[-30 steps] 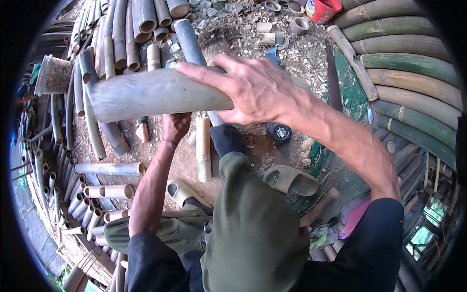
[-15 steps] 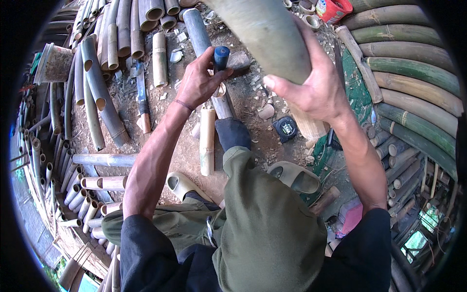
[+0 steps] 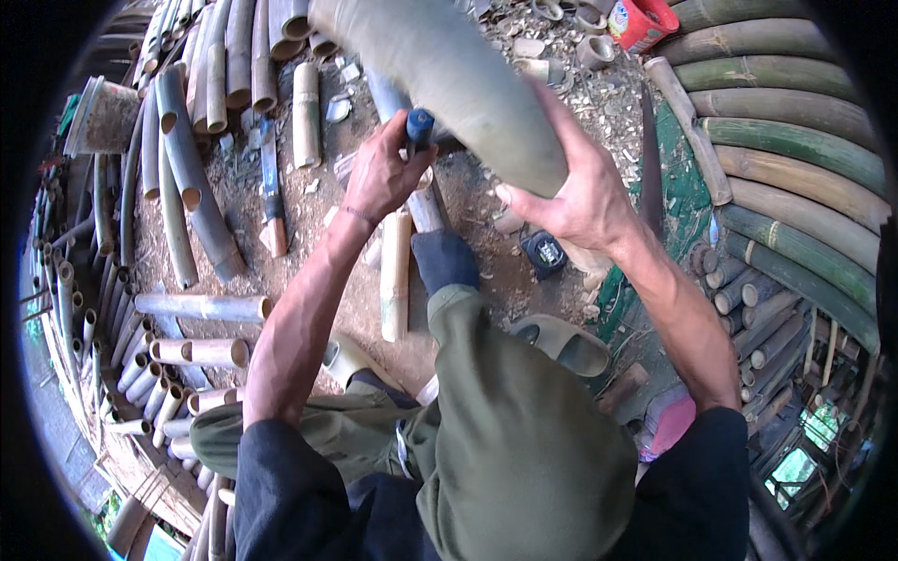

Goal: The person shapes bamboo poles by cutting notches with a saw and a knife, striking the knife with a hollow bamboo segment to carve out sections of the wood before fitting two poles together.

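Observation:
My left hand point(image 3: 379, 166) is closed around an upright blue-handled chisel point(image 3: 420, 126); its blade is hidden. It stands over a bamboo pole point(image 3: 428, 208) on the ground. A dark-socked foot point(image 3: 444, 260) rests on the pole's near end. My right hand point(image 3: 594, 192) grips the near end of a thick, pale green bamboo length point(image 3: 468, 89), held raised and blurred. This length slants to the upper left, just beyond the chisel's handle, and covers part of the pole. From this angle I cannot tell whether it touches the handle.
A bamboo piece point(image 3: 396, 280) lies left of the foot. A knife point(image 3: 272, 201) lies farther left, near cut poles point(image 3: 201, 206). Right of the foot are a black tape measure point(image 3: 543, 254) and a sandal point(image 3: 566, 344). Bamboo point(image 3: 795, 136) is stacked at right, beside a red container point(image 3: 643, 23).
My right hand has swung the thick bamboo length leftward, closer to the chisel. My left hand, still around the handle, has shifted slightly left and down.

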Available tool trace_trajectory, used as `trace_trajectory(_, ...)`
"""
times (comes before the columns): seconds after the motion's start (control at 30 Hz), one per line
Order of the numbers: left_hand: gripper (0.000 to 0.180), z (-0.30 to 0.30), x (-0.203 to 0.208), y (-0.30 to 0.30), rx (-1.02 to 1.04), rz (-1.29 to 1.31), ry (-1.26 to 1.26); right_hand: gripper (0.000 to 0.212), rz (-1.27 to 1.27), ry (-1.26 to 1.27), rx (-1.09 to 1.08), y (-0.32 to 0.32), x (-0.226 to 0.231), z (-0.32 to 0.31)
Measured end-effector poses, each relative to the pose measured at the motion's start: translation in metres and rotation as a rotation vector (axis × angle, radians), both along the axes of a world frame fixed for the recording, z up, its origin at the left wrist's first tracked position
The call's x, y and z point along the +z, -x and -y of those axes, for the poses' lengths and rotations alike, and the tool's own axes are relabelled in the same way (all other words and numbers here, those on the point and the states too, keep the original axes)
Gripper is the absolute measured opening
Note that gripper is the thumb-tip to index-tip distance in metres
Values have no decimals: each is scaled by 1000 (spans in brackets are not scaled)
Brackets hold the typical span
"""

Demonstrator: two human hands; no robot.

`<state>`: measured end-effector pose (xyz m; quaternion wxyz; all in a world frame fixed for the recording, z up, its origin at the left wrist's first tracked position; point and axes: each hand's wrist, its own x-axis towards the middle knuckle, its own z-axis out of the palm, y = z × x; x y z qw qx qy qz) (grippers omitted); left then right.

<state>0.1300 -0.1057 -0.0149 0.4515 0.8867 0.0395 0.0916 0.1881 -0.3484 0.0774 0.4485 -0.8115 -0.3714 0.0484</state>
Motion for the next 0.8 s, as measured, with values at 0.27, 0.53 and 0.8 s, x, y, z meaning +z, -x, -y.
trace_trajectory(0.27,30,3,7,42,-320,71,12,93,-288,103,30,0,3,-13)
trace_trajectory(0.53,50,-135,-36,73,265,-656,-313,91,-544,23,-201,38,-66,17)
trace_trajectory(0.8,93,-31,-83,137,76,-954,-276,94,-742,291,-371,108,-128,77)
